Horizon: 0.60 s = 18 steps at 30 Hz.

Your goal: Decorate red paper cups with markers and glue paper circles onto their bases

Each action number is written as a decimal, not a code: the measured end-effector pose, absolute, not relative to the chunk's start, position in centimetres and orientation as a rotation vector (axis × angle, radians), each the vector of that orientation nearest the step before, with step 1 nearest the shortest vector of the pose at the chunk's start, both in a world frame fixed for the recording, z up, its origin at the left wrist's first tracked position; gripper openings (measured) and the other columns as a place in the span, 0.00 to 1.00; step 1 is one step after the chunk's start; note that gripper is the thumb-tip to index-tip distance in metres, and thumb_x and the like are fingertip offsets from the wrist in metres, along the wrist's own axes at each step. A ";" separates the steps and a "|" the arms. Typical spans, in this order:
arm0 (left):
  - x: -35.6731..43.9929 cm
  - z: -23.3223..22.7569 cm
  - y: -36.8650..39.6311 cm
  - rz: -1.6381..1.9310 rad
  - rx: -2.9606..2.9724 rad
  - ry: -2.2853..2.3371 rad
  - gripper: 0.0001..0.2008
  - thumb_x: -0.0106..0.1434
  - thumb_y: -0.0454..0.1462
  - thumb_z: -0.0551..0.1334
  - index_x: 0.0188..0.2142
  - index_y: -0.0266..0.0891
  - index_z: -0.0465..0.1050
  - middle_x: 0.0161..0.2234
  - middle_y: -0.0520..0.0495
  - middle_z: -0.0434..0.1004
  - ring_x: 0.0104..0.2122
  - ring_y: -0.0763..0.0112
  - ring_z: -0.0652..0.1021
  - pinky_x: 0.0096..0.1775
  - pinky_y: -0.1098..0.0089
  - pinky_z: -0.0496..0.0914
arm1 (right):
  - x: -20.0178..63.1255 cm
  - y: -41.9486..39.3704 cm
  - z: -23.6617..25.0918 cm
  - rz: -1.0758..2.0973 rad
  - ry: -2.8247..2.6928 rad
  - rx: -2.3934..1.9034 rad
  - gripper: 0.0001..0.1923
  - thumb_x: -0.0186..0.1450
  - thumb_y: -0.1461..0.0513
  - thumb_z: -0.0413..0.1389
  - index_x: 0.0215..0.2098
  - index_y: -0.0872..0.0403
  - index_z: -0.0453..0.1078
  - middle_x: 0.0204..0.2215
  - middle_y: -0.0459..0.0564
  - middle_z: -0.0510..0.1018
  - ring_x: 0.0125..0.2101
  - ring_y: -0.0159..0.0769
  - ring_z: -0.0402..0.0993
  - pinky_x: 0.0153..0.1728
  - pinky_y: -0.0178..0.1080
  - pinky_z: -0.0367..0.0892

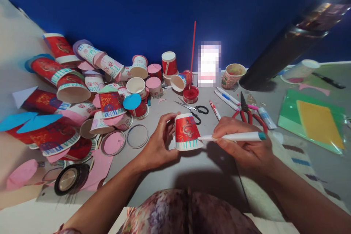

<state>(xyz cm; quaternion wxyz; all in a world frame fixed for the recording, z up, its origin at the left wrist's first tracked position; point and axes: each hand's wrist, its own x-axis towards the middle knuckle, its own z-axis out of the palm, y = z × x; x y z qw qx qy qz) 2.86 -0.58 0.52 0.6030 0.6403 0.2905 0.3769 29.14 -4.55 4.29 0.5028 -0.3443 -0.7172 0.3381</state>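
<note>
In the middle of the head view, a red paper cup (187, 129) is upside down, its white rim at the bottom carrying green zigzag strokes. Its side has a pale dragon-like print. My left hand (161, 142) is closed round the cup's left side, thumb low near the rim. In my right hand (244, 146) is a white marker (236, 137) with a teal end, pinched between thumb and fingers. The marker's tip meets or nearly meets the cup's lower right side, just above the green strokes. Scissors (195, 108) with black handles lie right behind the cup.
Decorated paper cups (109, 104) crowd the left side. A roll of tape (67, 179) lies in front of them. Red-handled pliers (248, 111), white markers (226, 100) and a tube (267, 117) lie to the right. A tall black flask (279, 51) and a lit, pixelated screen (209, 64) stand behind.
</note>
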 end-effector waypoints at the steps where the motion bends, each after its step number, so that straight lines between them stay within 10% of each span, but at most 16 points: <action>1: 2.9 0.5 -0.6 0.880 1.469 0.667 0.43 0.52 0.26 0.72 0.62 0.50 0.58 0.71 0.37 0.58 0.70 0.50 0.66 0.69 0.50 0.62 | 29.2 -4.5 4.2 0.850 -1.727 -0.836 0.05 0.71 0.65 0.59 0.41 0.50 0.77 0.31 0.47 0.79 0.30 0.36 0.74 0.32 0.40 0.68; 18: 3.0 0.0 -0.6 0.923 1.413 0.608 0.41 0.55 0.29 0.75 0.63 0.52 0.59 0.64 0.40 0.67 0.64 0.53 0.72 0.66 0.50 0.66 | 29.1 -4.6 4.1 0.890 -1.592 -0.809 0.06 0.73 0.61 0.58 0.43 0.47 0.79 0.29 0.48 0.79 0.29 0.38 0.74 0.29 0.41 0.68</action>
